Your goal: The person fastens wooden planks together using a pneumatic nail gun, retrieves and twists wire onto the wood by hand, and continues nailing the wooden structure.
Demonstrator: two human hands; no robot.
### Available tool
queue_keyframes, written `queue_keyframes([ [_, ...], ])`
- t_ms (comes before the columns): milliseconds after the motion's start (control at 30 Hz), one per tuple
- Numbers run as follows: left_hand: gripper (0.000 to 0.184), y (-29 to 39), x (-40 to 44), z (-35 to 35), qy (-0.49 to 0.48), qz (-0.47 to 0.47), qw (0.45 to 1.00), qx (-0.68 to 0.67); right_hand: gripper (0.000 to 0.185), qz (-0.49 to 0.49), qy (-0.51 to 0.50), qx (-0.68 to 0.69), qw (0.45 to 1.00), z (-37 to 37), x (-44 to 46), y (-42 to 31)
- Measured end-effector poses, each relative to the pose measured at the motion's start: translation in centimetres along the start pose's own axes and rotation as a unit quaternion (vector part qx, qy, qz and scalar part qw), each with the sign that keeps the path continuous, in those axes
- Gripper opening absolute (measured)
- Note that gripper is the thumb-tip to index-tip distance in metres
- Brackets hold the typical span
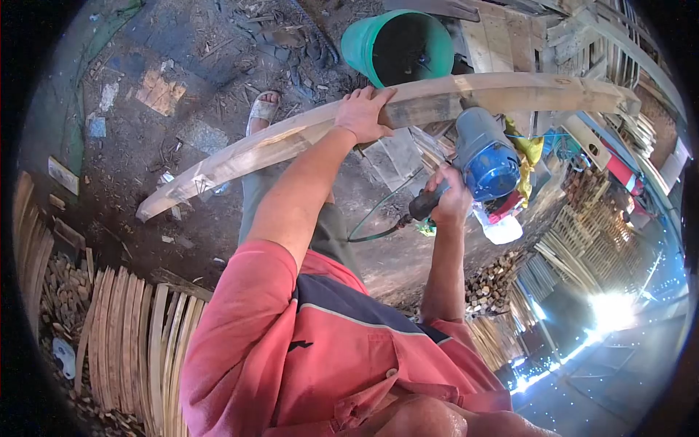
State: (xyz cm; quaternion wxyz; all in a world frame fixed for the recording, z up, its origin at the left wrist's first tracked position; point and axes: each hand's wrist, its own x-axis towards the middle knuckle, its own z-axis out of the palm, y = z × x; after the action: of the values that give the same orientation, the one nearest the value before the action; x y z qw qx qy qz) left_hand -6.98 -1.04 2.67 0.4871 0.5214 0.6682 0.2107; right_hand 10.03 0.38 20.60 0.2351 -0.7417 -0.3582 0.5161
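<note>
A long wooden beam (291,135) crosses in front of me, seeming curved through the wide lens. My left hand (362,115) grips it left of its middle, fingers over the far edge and thumb on the near side. My right hand (453,195) is closed around the black side handle of a blue corded power drill (486,149). The drill's front end meets the near face of the beam, right of my left hand. Its bit is mostly hidden there. A cord (375,234) hangs from the handle end.
Behind the beam stands a green bucket (357,47) with dark contents. Wood scraps and chips litter the dirt floor. Stacked slats (120,339) lie at lower left, more cut wood (495,284) at right. A yellow bag (530,149) is beside the drill.
</note>
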Motion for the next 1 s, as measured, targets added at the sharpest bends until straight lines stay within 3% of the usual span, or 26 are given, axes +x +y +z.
queue_keyframes([
  [233,0.102,0.3,0.0,-0.1,-0.008,-0.001,1.000,-0.008,0.020,0.008,0.019,0.003,1.000,2.0,0.8,-2.2],
  [333,0.101,-0.3,0.1,0.1,0.011,0.008,1.000,0.001,0.015,0.064,0.010,0.105,0.992,0.3,0.5,-1.4],
  [400,0.100,-0.5,-0.5,0.5,0.015,0.009,1.000,-0.004,0.010,-0.011,-0.006,0.054,0.998,0.2,-1.6,-2.6],
  [633,0.099,-0.1,0.0,0.0,-0.008,0.002,1.000,-0.007,0.013,-0.004,0.016,0.093,0.996,-1.9,-2.9,-3.9],
  [800,0.098,0.2,0.1,0.4,0.002,-0.001,1.000,0.005,0.046,0.022,-0.009,0.069,0.997,-3.1,-2.6,-2.7],
  [1000,0.097,0.2,0.1,0.2,-0.002,-0.005,1.000,0.003,0.047,0.029,0.002,0.067,0.997,-1.0,-3.2,-3.6],
])
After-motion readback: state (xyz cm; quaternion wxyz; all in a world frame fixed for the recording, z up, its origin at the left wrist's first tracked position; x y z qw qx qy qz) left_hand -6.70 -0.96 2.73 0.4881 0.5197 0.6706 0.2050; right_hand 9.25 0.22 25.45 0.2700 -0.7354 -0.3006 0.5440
